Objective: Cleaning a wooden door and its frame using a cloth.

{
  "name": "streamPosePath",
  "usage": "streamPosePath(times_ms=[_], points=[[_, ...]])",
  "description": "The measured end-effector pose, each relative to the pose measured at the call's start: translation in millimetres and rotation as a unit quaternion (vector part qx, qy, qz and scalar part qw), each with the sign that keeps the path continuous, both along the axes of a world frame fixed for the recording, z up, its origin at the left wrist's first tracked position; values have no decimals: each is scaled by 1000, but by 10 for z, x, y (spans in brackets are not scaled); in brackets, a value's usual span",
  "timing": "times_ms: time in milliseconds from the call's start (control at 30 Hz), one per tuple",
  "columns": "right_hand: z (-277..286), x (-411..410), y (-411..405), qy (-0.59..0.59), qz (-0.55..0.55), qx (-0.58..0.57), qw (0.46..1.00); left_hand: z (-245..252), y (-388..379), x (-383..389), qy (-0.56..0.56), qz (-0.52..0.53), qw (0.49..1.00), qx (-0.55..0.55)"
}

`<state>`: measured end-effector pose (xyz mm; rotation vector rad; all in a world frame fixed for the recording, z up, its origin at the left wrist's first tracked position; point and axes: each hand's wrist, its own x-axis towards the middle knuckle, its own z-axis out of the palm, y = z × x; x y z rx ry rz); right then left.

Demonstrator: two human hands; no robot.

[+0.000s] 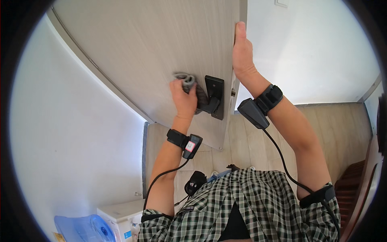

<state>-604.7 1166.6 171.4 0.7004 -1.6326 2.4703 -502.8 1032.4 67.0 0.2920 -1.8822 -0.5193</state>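
A pale wood-grain door [145, 45] stands before me, with a black lever handle on a rectangular backplate [218, 87] near its free edge. My left hand [183, 98] grips a bunched grey cloth [189, 79] against the door face, just left of the handle; part of the cloth hangs down behind the lever and looks slightly blurred. On the door's free edge, above the metal latch [233, 92], rests my right hand [243, 54], thumb pointing up along the edge. Its other fingers are mostly hidden behind the door, so their grip is unclear.
White walls flank the door, with a switch plate [281, 3] at the top right. A blue water bottle [87, 228] and a white box-like unit [119, 210] are at the lower left. Reddish-brown slatted furniture [350, 181] stands at the lower right, on the wood-look floor [263, 142].
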Motion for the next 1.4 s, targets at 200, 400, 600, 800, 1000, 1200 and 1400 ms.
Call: streamPosePath(times_ms=[200,400,600,800,1000,1200,1400], points=[[28,7,21,11,2,1,1000,6,81,-32,27,-41,996,-70],[23,-50,19,-8,4,2,1000,48,51,-89,8,-23,991,-131],[48,-25,40,13,-18,-1,1000,67,-104,-55,-15,38,999,-1],[11,-106,84,38,-19,51,998,-9,86,-41,20,-26,996,-80],[1,-178,49,78,-30,40,996,29,125,-45,-23,-54,998,35],[66,-150,144,39,-5,102,994,14,149,-26,-35,-68,996,40],[48,-106,66,73,-35,33,996,23,146,-15,-26,-57,998,31]])
